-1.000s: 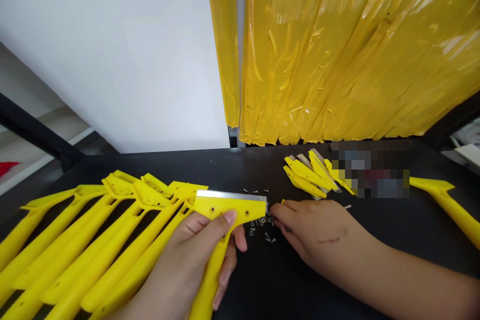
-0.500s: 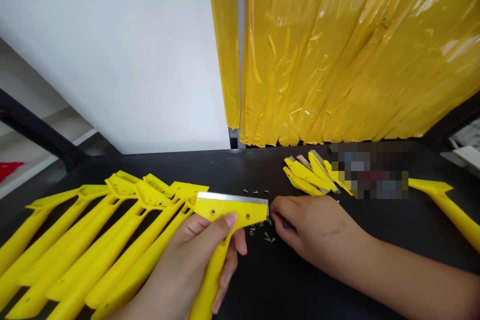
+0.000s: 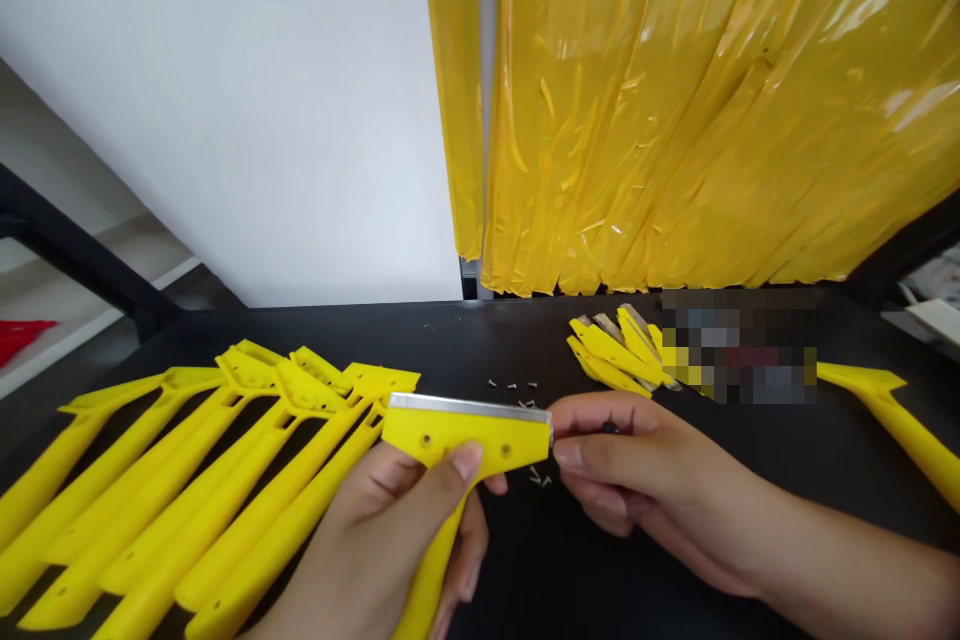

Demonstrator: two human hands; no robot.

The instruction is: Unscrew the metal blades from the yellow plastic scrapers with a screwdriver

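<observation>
Here in the head view, the only one on offer, the yellow scraper (image 3: 480, 430) is right at centre, held up over the black table (image 3: 540, 580), head tilted slightly down toward the right. The left hand (image 3: 397, 520) has it wrapped at the neck, thumb pressed flat against the head below the two holes, fingers curled behind: a firm grasp, by the look of it. Over on the other side, the right hand (image 3: 645, 470) is curled at the head's right end, fingertips at or just beside the corner; a small dark thing (image 3: 611, 428) peeks out of the curl, but I can't tell whether it's gripped. Now, handling: this looks like light, stiff moulded plastic, smooth enough to twist in a loose grip, and hardly fragile. The metal strip (image 3: 469, 407) along the upper edge is the part to respect, quite possibly sharp, so the neck and the broad yellow face are the places to take hold. Loose screws (image 3: 534, 472) lie on the table just past the head, more yellow handles (image 3: 202, 493) fan out on the left, and thin yellow plates (image 3: 615, 350) sit in a heap farther back.
</observation>
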